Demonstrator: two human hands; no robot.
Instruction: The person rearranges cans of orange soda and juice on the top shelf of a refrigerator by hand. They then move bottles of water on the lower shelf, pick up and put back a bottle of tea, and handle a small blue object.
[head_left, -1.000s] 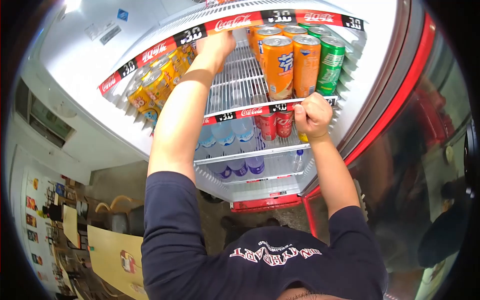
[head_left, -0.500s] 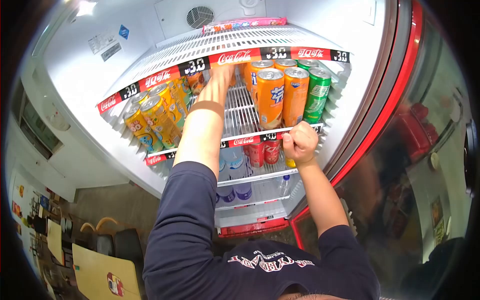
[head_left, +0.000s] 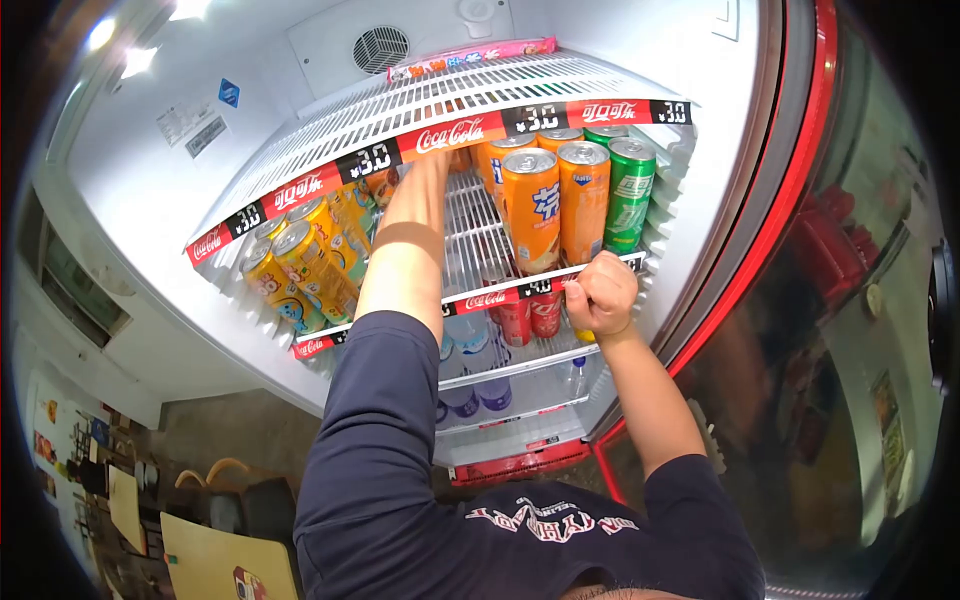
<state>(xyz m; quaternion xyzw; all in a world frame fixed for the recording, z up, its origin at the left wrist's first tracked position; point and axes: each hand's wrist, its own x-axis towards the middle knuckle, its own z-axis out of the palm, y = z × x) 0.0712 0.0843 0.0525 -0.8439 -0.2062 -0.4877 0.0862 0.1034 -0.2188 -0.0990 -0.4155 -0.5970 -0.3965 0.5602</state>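
Observation:
My left hand (head_left: 428, 178) reaches deep between the two wire shelves of a fridge, and its fingers are hidden behind the upper shelf's price strip (head_left: 450, 135). Yellow cans (head_left: 312, 262) stand left of that forearm; orange cans (head_left: 531, 212) and green cans (head_left: 630, 196) stand to its right. An orange can's side shows dimly near the hidden fingers. My right hand (head_left: 604, 294) is closed at the right end of the lower shelf's front strip (head_left: 500, 297), below the orange cans. Whatever it grips there is not clear.
A pink packet (head_left: 475, 57) lies on the upper shelf. Red cans (head_left: 530, 320) and bottles (head_left: 478, 398) stand on lower shelves. The red-edged door (head_left: 745, 250) is open at the right. Tables (head_left: 215, 555) and chairs are at the lower left.
The view has shifted slightly, so the shelves appear a little lower and further left. My left hand stays deep inside, and my right hand remains closed at the shelf strip.

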